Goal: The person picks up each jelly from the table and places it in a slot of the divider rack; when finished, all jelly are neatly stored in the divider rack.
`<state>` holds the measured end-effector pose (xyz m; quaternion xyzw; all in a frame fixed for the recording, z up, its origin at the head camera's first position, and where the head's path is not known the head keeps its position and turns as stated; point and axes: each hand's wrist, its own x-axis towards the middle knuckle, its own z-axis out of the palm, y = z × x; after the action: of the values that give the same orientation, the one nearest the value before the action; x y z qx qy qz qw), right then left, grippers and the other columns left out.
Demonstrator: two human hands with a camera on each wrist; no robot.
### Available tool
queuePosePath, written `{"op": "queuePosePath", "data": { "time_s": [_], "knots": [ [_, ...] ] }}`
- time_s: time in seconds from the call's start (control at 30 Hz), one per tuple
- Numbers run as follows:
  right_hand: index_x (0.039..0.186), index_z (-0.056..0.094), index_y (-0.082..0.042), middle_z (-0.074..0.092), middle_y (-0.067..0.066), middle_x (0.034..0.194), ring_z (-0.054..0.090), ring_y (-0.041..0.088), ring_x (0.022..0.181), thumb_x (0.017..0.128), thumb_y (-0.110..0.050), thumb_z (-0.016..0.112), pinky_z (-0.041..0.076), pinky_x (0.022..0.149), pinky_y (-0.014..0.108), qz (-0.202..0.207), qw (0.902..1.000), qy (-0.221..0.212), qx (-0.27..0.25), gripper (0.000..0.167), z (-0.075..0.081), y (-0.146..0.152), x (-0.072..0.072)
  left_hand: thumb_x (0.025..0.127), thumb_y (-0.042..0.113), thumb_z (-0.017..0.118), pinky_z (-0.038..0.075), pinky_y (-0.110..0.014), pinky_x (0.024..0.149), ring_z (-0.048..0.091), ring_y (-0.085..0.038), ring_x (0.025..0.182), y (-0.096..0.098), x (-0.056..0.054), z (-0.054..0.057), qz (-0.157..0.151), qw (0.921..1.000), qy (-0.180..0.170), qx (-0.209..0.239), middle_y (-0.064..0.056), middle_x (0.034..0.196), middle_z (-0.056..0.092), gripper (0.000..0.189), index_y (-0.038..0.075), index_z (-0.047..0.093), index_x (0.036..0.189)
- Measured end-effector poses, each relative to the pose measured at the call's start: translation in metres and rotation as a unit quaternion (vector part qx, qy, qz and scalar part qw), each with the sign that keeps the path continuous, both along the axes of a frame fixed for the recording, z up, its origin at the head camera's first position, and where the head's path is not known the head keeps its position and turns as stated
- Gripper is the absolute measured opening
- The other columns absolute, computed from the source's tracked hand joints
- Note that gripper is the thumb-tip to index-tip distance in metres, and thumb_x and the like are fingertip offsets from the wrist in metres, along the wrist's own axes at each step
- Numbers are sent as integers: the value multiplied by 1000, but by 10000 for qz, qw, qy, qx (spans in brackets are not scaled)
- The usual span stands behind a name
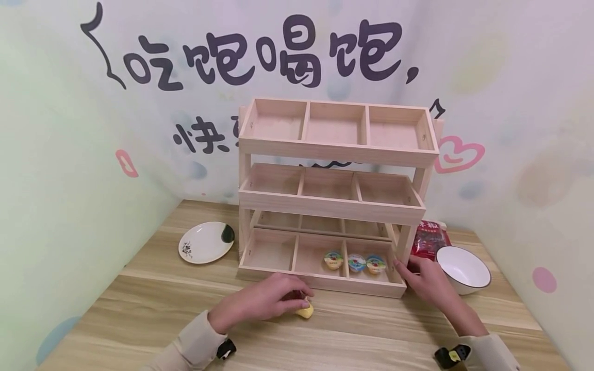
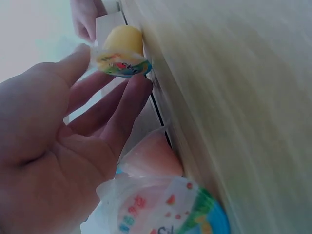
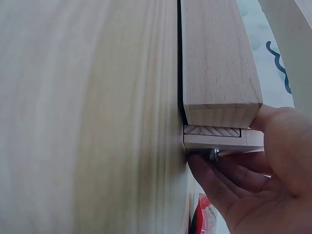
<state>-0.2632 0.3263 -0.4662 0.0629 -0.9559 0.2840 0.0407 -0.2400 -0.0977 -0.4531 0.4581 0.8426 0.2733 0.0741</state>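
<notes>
- Pinching yellow jelly cup (image 1: 305, 311) with left hand (image 1: 265, 300), low down and just in front of wooden rack (image 1: 331, 207).
- Gripping wooden rack at its lower right end with right hand (image 1: 430, 282).

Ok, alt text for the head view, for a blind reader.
A left hand pinches a yellow cup before a wooden rack; the right hand grips the rack's right end. The lowest front tray holds three more cups, one in the middle, two at right. A plate sits left, a bowl and red packet right.
</notes>
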Motion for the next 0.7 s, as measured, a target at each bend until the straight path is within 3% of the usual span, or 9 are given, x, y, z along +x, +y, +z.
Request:
{"op": "queuePosePath", "data": {
  "time_s": [0.13,0.37,0.53,0.7],
  "knots": [
    [131,73,3,80,21,116,75,26,98,108,-40,67,65,81,45,16,10000,46,-23,50,0,0,0,109,35,66,59,-27,97,67,-2,104,-3,-2,1,-113,9997,-229,-11,2,119,76,34,11,74,132],
    [133,72,4,79,23,119,76,28,101,108,-41,67,66,84,49,43,10000,38,-54,52,-2,1,-1,104,31,74,58,-22,99,70,-1,110,-5,-4,4,-70,9957,-920,-67,0,128,77,37,11,73,135],
    [131,73,4,80,22,118,77,28,101,108,-41,68,66,84,50,27,9999,134,-52,51,-3,2,-1,104,35,73,58,-21,95,68,3,103,-2,-2,4,-49,9977,-667,-137,5,120,78,35,12,76,130],
    [133,72,4,79,23,119,77,29,103,108,-41,68,66,86,52,34,9999,129,-58,51,-2,1,0,105,32,73,59,-18,95,71,1,105,1,-1,2,-222,9992,-327,-74,1,120,78,34,9,76,131]
  ]
}}
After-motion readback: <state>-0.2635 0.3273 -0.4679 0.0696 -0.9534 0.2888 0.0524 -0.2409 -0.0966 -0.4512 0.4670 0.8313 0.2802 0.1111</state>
